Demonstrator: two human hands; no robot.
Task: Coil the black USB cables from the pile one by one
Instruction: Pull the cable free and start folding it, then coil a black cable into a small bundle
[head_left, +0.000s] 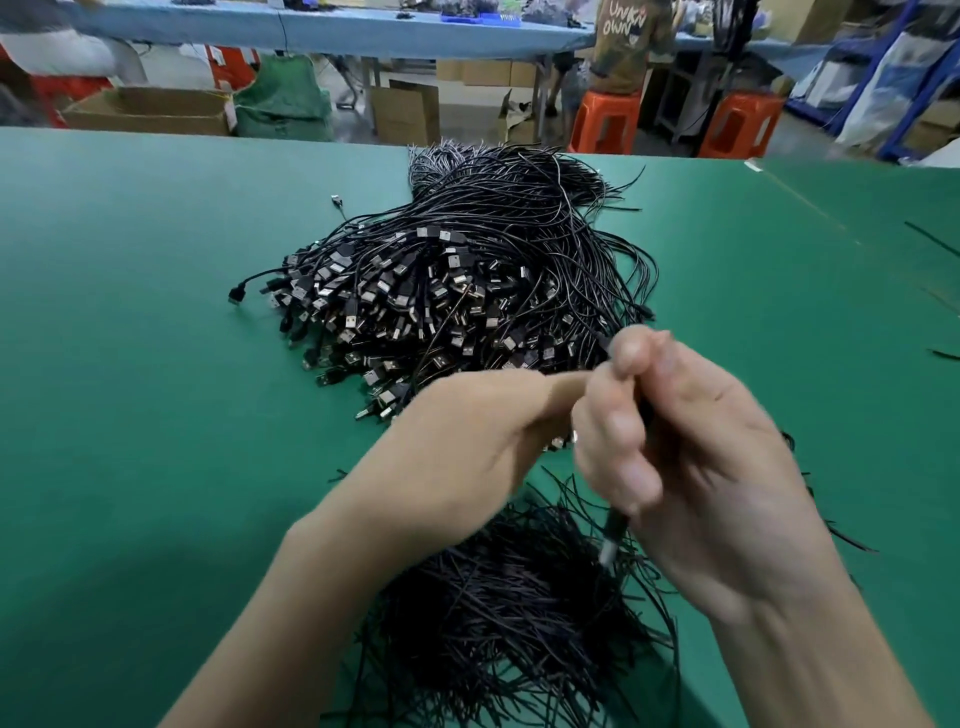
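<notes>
Black USB cable (613, 538) runs steeply through the curled fingers of the right hand (701, 441), plug downward, upper end toward the pile (467, 291); left hand (467, 431) touches there, grip unclear.

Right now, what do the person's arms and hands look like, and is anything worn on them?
The left hand and the right hand are bare: no gloves, rings or watch show. Both forearms are bare too; no sleeve reaches into view.
</notes>
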